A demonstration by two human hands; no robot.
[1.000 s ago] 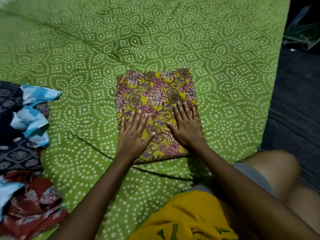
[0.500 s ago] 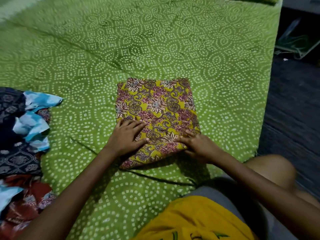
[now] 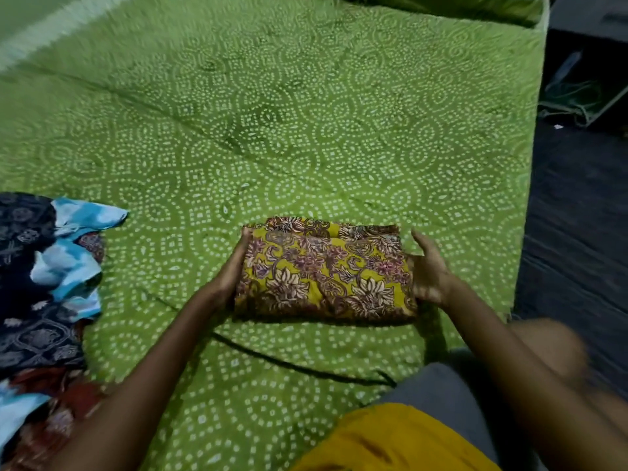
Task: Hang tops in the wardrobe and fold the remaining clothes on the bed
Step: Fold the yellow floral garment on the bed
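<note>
both hands flank the folded yellow floral cloth (image 3: pixel 324 273) on the green bedspread (image 3: pixel 306 130), left hand (image 3: pixel 231 277) pressed flat to its side, right hand (image 3: pixel 430 270) seemingly open against the other edge, loose clothes pile (image 3: pixel 44 266) lying left of the left hand

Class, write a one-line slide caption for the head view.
Both hands, left hand and right hand, flank a folded yellow floral cloth on the green bedsheet.

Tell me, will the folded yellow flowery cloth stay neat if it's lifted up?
Probably not by itself: the folded cloth looks soft and layered, so unsupported edges would likely droop. The left hand and right hand flank its ends. It seems light, unlikely to slide on the bedsheet.
</note>
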